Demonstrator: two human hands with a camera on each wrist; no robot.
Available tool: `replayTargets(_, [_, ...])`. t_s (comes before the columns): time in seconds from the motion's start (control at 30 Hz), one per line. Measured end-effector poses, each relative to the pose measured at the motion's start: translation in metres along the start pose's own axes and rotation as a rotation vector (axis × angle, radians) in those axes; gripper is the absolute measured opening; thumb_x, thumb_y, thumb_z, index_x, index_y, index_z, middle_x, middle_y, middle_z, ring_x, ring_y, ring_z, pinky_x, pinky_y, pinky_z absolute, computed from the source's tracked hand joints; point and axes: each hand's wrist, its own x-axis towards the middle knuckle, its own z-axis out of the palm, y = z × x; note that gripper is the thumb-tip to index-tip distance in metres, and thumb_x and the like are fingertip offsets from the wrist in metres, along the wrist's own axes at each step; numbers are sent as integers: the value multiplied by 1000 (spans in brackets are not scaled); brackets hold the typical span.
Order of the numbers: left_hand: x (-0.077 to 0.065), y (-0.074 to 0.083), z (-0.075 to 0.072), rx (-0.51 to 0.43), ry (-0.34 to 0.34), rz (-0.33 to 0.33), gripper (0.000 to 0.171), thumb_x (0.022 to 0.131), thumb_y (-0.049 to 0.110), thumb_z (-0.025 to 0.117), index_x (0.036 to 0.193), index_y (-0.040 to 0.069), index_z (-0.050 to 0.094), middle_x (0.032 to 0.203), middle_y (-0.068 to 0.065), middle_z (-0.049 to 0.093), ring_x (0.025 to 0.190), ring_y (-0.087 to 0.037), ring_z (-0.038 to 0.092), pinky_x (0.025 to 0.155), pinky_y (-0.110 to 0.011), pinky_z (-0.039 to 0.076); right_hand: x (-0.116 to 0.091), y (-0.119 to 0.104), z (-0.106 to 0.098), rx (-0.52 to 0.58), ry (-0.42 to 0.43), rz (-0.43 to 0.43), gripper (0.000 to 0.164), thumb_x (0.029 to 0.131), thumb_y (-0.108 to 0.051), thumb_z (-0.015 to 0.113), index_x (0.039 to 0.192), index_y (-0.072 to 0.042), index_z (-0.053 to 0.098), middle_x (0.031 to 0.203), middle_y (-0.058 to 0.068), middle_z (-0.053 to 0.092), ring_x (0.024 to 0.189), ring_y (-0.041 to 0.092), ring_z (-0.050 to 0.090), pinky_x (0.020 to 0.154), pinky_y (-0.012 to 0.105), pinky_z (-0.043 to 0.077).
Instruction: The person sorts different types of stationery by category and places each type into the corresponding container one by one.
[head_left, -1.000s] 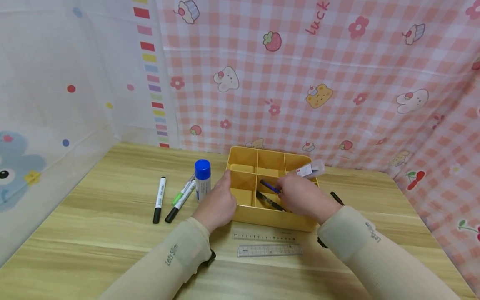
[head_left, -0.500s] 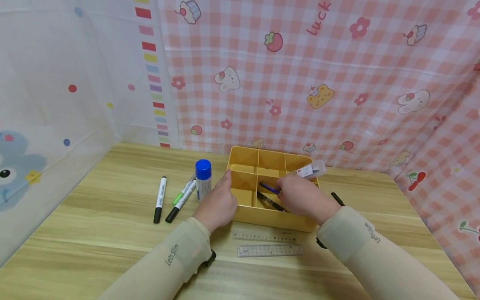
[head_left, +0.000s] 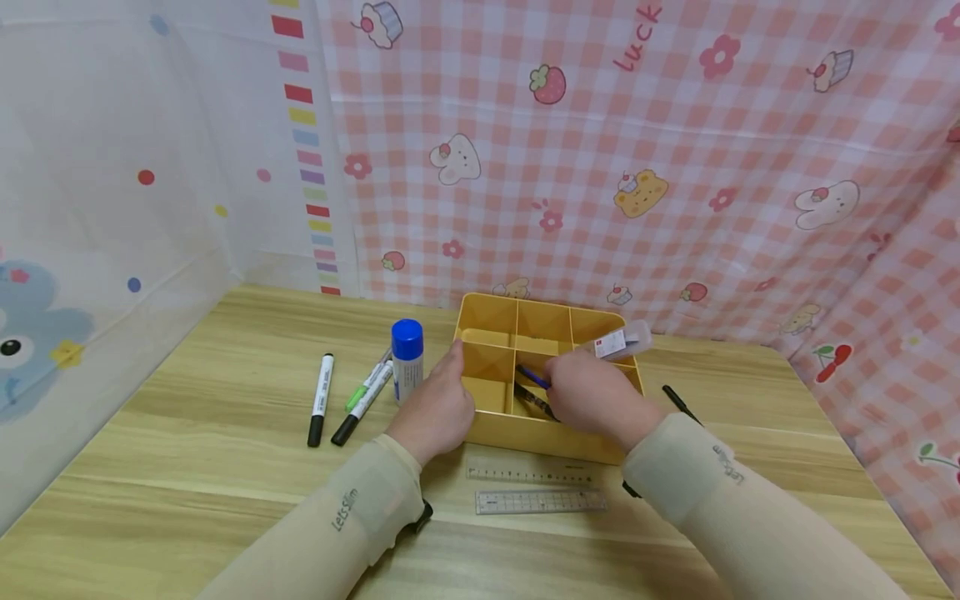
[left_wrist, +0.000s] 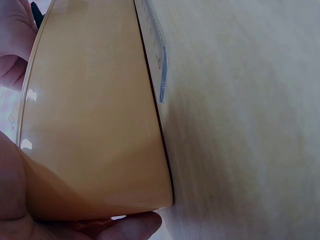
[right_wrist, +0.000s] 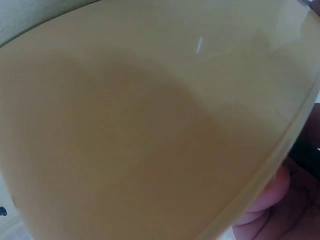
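A yellow divided desk organizer (head_left: pixel 543 437) stands on the table in the head view. My left hand (head_left: pixel 438 408) grips its left front corner, with fingers against the side in the left wrist view. My right hand (head_left: pixel 596 392) reaches into the front part and holds a blue pen (head_left: pixel 533 377). A black pen (head_left: pixel 534 402) lies below it in the same compartment, partly covered by the hand. In the right wrist view the organizer's wall (right_wrist: pixel 150 125) hides most of the fingers (right_wrist: pixel 270 195). A clear plastic case with a white label (head_left: pixel 622 341) sticks out at the organizer's right.
Left of the organizer stands a blue-capped glue stick (head_left: pixel 407 358). Beside it lie a black-capped marker (head_left: pixel 320 400), another marker (head_left: pixel 363 402) and a green one (head_left: pixel 358 394). Two clear rulers (head_left: pixel 540 501) lie in front. A black pen (head_left: pixel 680 403) lies at the right.
My right hand has shifted slightly left within the organizer, with the blue pen's visible end moving slightly left and down. More of the black pen is covered. My left hand stays in place.
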Motion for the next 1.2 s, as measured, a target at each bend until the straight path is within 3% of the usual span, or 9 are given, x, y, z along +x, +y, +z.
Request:
replayTargets(0.33, [0,1,-1,-5,0,-12,68,108,16,33,170,11,7,178,-4,13,163,-26,20,133,-46,22,5,-6,9,-141,13,6,10,99,-9,61,93,-7,69,84,6,67,67,19,59,59,36,57])
replayTargets(0.53, [0,1,0,-6,-2,-15,68,108,16,34,170,11,8,178,-3,12,163,-25,20,133,-46,22,7,-8,13,-198,14,15,10,99,-9,62,94,-6,69,86,9,70,69,20,61,66,45,64])
replayTargets(1.2, [1,-1,1,2,-1,-5,68,108,17,33,170,11,7,178,-4,13,163,-25,20,134,-45,22,10,-6,16,-201,5,-20,10,99,-7,64,93,-7,71,86,8,70,71,21,60,70,45,63])
